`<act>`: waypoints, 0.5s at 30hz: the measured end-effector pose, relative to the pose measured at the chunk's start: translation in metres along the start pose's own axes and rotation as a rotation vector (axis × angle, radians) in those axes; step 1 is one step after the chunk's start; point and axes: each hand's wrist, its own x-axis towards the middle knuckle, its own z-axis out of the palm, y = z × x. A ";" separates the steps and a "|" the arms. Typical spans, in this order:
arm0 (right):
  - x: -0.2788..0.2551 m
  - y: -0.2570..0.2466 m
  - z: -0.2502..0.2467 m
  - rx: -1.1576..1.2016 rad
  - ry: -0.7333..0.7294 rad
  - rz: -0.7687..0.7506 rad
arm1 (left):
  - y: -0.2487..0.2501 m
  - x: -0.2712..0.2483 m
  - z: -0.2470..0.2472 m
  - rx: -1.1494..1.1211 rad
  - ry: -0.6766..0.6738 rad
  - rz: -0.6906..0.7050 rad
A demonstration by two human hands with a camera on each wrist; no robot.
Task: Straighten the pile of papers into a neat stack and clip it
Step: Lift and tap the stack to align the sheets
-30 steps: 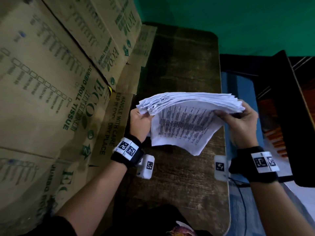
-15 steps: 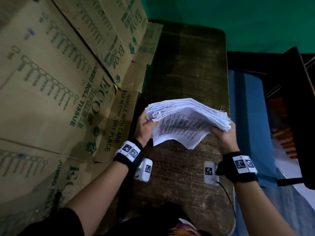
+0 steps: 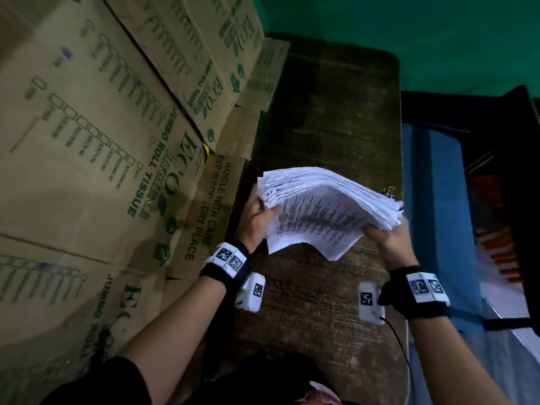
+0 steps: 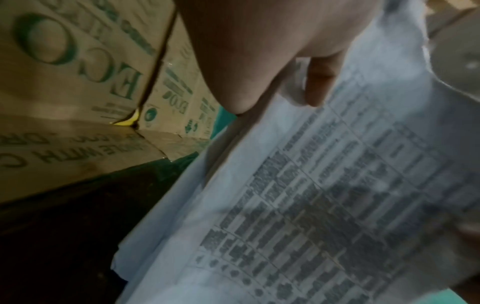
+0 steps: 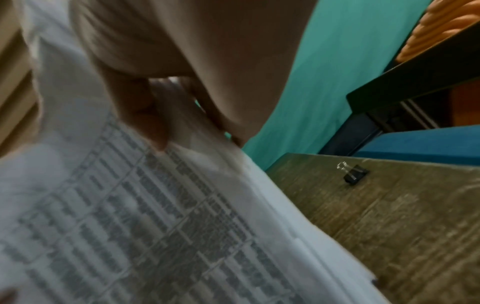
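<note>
— How is it handling, and where are you taking it?

— I am holding the pile of papers (image 3: 327, 206) up above the wooden table (image 3: 336, 106), my left hand (image 3: 254, 220) gripping its left end and my right hand (image 3: 391, 244) gripping its right end. It is feeling thick but floppy, I think; the loose sheets are sagging and sliding, so the short ends seem the best hold.

— And the boxes? The clip?

— The cardboard boxes (image 3: 102, 141) are standing at my left; their contents I cannot see. The binder clip (image 5: 354, 173) is lying on the table, near its right edge.
</note>
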 end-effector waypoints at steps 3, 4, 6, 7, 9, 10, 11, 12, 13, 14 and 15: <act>0.002 0.003 0.000 -0.009 0.036 0.019 | -0.004 0.004 0.003 0.039 0.011 0.027; 0.001 0.000 0.006 -0.021 0.033 0.028 | -0.002 0.004 0.008 0.056 0.007 0.025; 0.003 -0.005 0.019 -0.050 0.042 0.021 | -0.001 0.004 0.019 0.092 0.049 0.053; 0.005 -0.008 0.023 -0.046 0.077 0.004 | 0.003 0.004 0.022 0.100 0.084 0.075; 0.006 -0.017 0.025 0.014 0.200 -0.023 | 0.010 0.006 0.023 0.136 0.176 0.129; 0.004 -0.020 0.024 0.045 0.258 -0.033 | 0.012 0.005 0.022 0.145 0.216 0.164; 0.002 -0.020 0.023 0.070 0.289 -0.053 | 0.014 0.003 0.021 0.146 0.258 0.200; -0.004 -0.020 0.023 0.073 0.299 -0.052 | 0.015 -0.001 0.021 0.134 0.281 0.225; -0.008 -0.015 0.023 0.057 0.284 -0.041 | 0.013 -0.005 0.020 0.105 0.271 0.218; -0.014 -0.010 0.023 0.032 0.242 0.009 | 0.008 -0.007 0.021 0.069 0.223 0.184; -0.018 0.001 0.020 0.004 0.175 0.070 | -0.001 -0.009 0.018 0.067 0.160 0.131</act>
